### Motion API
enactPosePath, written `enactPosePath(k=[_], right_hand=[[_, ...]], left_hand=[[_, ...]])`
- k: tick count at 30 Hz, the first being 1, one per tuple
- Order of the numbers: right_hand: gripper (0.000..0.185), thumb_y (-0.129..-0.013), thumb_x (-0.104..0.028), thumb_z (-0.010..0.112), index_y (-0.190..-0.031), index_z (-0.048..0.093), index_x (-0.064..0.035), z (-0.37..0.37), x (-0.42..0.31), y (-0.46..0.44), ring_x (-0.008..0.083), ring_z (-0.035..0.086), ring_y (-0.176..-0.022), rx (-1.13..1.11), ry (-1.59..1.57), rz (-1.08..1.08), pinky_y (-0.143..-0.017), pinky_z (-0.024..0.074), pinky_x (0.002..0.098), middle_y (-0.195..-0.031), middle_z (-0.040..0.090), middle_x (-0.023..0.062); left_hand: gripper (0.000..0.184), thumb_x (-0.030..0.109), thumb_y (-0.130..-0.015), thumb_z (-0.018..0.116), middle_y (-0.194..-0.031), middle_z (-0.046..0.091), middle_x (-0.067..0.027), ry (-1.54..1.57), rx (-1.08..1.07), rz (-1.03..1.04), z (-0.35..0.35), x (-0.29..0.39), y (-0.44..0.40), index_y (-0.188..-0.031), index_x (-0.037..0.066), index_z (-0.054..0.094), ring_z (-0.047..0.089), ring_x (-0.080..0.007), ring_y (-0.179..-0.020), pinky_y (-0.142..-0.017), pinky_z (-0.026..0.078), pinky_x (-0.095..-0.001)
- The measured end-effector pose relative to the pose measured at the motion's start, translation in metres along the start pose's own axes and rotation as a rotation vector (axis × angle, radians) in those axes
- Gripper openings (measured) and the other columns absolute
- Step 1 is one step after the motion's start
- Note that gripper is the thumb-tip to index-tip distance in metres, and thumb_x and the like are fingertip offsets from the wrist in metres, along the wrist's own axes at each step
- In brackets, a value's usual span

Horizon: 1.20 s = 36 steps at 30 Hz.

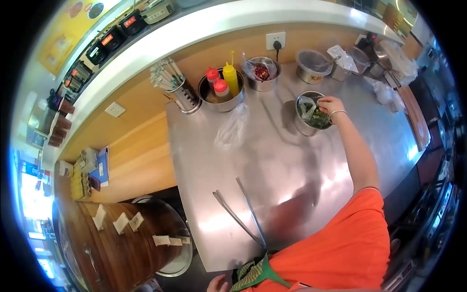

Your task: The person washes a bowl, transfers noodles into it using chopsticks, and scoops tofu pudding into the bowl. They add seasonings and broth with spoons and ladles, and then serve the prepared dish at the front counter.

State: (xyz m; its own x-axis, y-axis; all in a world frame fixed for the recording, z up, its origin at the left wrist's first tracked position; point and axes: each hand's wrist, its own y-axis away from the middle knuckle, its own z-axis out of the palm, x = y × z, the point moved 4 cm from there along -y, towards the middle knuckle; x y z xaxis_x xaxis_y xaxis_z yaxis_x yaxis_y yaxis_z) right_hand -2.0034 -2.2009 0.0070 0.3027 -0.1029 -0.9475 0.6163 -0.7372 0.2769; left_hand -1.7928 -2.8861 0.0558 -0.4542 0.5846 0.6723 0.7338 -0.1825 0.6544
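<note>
Greens (318, 118) right under me now, sitting deep in the steel pot (304, 128), and that pot is where my right hand (332, 105) is. Fingertips are bunched together at its far right side, pointing down and in; whether they're pinching leaf, bag or nothing at all, I can't tell, my knuckles are in the way. Wrist comes in over the right side of the rim, probably to leave the mouth of the pot clear to see into. Clear plastic bag (307, 104) bunches up inside on the left, likely there as a liner to keep leaf off the metal. Left hand (217, 283) is way back from the pot, down by my body, fingers loosely curled; it's cut off by the edge of view, so no telling if it has anything.

Tongs (252, 214) lie nearer me than the pot and to its left, arms spread, perhaps parked there to free the fingers. Beyond the pot and left, the squeeze bottles (230, 80) stand upright together in a bowl (221, 105), which should stop them tipping. Just behind the pot, a lidded tub (312, 76), covered presumably to keep its contents clean.
</note>
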Motion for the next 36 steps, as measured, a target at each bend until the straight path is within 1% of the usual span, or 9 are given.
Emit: enactPosePath(k=[4, 5, 6, 13, 19, 28, 31, 32, 36], right_hand=[[0.023, -0.077, -0.005, 0.063, -0.099, 0.059, 0.0013, -0.001, -0.047, 0.053, 0.0134, 0.057, -0.080, -0.148, -0.108, -0.117, -0.070, 0.0492, 0.0216, -0.091, 0.059, 0.0074], [0.021, -0.077, -0.004, 0.062, -0.096, 0.059, 0.0010, 0.020, -0.061, 0.068, 0.0127, 0.056, -0.076, -0.221, -0.066, -0.175, -0.067, 0.0471, 0.0214, -0.088, 0.059, 0.0067], [0.019, -0.076, -0.003, 0.061, -0.094, 0.059, 0.0007, 0.046, -0.075, 0.092, 0.0121, 0.054, -0.073, -0.317, -0.034, -0.234, -0.065, 0.0451, 0.0211, -0.086, 0.058, 0.0059], [0.011, -0.074, 0.002, 0.057, -0.084, 0.058, -0.0019, 0.219, -0.099, 0.358, 0.0094, 0.049, -0.057, -1.134, 0.079, -0.287, -0.051, 0.0382, 0.0193, -0.076, 0.057, 0.0035], [0.016, -0.071, 0.006, 0.056, -0.086, 0.057, -0.0008, 0.305, 0.004, 0.729, 0.0142, 0.055, -0.064, -2.021, 0.344, -0.012, -0.054, 0.0443, 0.0209, -0.077, 0.059, 0.0089], [0.020, -0.078, -0.003, 0.062, -0.098, 0.059, 0.0019, 0.196, 0.250, 1.262, 0.0137, 0.059, -0.081, -2.748, 0.834, 0.219, -0.071, 0.0498, 0.0219, -0.090, 0.060, 0.0086], [0.017, -0.074, -0.005, 0.064, -0.091, 0.066, -0.0019, 0.177, 0.341, 1.366, 0.0108, 0.058, -0.070, -2.950, 0.654, -0.224, -0.065, 0.0491, 0.0250, -0.077, 0.062, 0.0051], [0.021, -0.071, -0.005, 0.063, -0.091, 0.068, -0.0080, 0.169, 0.346, 1.392, 0.0134, 0.060, -0.070, -2.901, 0.589, -0.906, -0.068, 0.0490, 0.0278, -0.078, 0.064, 0.0077], [0.023, -0.072, -0.003, 0.059, -0.093, 0.068, -0.0104, 0.141, 0.369, 1.447, 0.0212, 0.063, -0.080, -2.865, 0.367, -1.478, -0.075, 0.0482, 0.0297, -0.090, 0.065, 0.0125]], left_hand=[[0.034, 0.018, -0.087, 0.057, -0.108, 0.057, -0.0117, -0.046, 0.038, 0.153, -0.008, -0.022, 0.010, -0.117, 0.003, 0.052, 0.052, -0.0209, -0.101, -0.088, 0.041, -0.0311], [0.031, 0.014, -0.084, 0.057, -0.103, 0.058, -0.0085, -0.029, 0.088, 0.026, -0.001, -0.044, 0.022, -0.113, 0.001, 0.056, 0.057, -0.0186, -0.090, -0.081, 0.046, -0.0312], [0.037, 0.017, -0.082, 0.058, -0.116, 0.054, -0.0141, -0.035, 0.080, 0.042, 0.009, -0.063, 0.039, -0.116, 0.002, 0.053, 0.053, -0.0249, -0.107, -0.093, 0.040, -0.0329], [0.036, 0.026, -0.085, 0.055, -0.110, 0.055, -0.0157, 0.062, 0.421, 0.257, 0.045, -0.127, 0.141, -0.112, 0.001, 0.053, 0.052, -0.0291, -0.103, -0.089, 0.041, -0.0360], [0.036, 0.027, -0.085, 0.054, -0.110, 0.055, -0.0143, 0.296, 0.865, 0.036, 0.106, -0.263, 0.287, -0.111, 0.002, 0.053, 0.052, -0.0291, -0.103, -0.088, 0.041, -0.0360], [0.031, 0.021, -0.082, 0.058, -0.105, 0.058, -0.0123, 0.703, 1.597, -0.413, 0.261, -0.419, 0.517, -0.107, 0.003, 0.056, 0.055, -0.0245, -0.101, -0.087, 0.042, -0.0333], [0.030, 0.020, -0.082, 0.060, -0.108, 0.058, -0.0122, 0.825, 1.692, -0.554, 0.313, -0.432, 0.533, -0.107, 0.005, 0.057, 0.054, -0.0259, -0.103, -0.088, 0.042, -0.0325], [0.031, 0.022, -0.081, 0.060, -0.112, 0.056, -0.0125, 0.913, 1.691, -0.571, 0.325, -0.432, 0.535, -0.108, 0.007, 0.057, 0.053, -0.0275, -0.107, -0.090, 0.042, -0.0331], [0.030, 0.018, -0.080, 0.062, -0.108, 0.058, -0.0123, 1.049, 1.709, -0.596, 0.348, -0.436, 0.534, -0.107, 0.006, 0.058, 0.056, -0.0255, -0.102, -0.086, 0.044, -0.0327]])
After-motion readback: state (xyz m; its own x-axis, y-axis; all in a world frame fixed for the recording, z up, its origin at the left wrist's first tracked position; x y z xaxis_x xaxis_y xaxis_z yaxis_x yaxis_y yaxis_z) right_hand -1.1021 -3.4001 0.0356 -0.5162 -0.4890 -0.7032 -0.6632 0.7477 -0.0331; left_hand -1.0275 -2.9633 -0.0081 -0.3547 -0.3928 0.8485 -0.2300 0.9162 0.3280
